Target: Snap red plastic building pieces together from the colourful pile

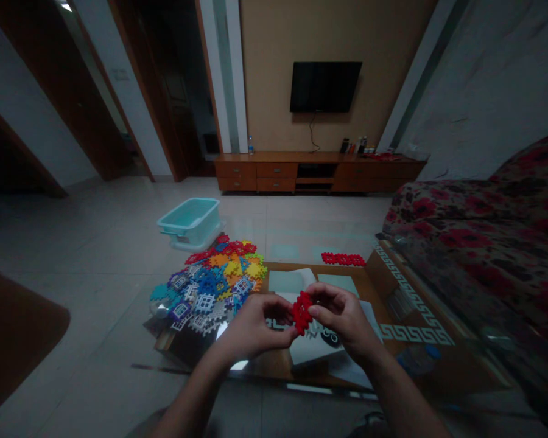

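In the head view a red interlocking plastic building piece [302, 311] with notched edges is held up over the glass table, tilted. My left hand [258, 322] is closed on its left edge between thumb and fingers. On the other side, my right hand [340, 316] pinches its right edge. A white notched shape shows just below the red piece; whether it is attached cannot be made out. To the left lies a heap of mixed building pieces [206, 302] in blue, white, purple, orange, yellow and red. A joined strip of red pieces [343, 260] rests at the table's far side.
A turquoise plastic bin [189, 222] stands beyond the heap. White papers or boxes [301, 356] and a bottle with a blue cap [418, 359] appear below the glass table top [274, 386]. A flowered sofa [479, 231] borders the right; a brown rounded edge [22, 322] is at left.
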Motion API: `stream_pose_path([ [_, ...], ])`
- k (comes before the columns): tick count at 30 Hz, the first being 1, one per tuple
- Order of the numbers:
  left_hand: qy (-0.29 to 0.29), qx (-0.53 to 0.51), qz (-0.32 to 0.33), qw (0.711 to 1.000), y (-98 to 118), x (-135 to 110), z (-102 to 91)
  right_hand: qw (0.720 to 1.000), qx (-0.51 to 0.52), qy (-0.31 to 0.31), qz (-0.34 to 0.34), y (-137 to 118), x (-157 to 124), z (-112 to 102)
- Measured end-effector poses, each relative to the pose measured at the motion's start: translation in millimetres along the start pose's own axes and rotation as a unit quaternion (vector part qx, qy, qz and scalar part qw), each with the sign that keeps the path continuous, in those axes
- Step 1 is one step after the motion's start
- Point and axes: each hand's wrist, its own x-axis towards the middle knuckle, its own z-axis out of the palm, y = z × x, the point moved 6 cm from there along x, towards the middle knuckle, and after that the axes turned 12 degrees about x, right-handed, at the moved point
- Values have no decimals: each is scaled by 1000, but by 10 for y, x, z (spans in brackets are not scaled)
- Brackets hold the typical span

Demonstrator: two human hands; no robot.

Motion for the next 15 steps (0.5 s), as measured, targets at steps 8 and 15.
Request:
stream_pose_path([
  [8,-40,-205,-135,969,-261,54,150,988,-130,52,-66,-15,21,-41],
  [15,10,-322,-205,924,-340,39,107,920,-343,-30,-188,-93,-70,189],
])
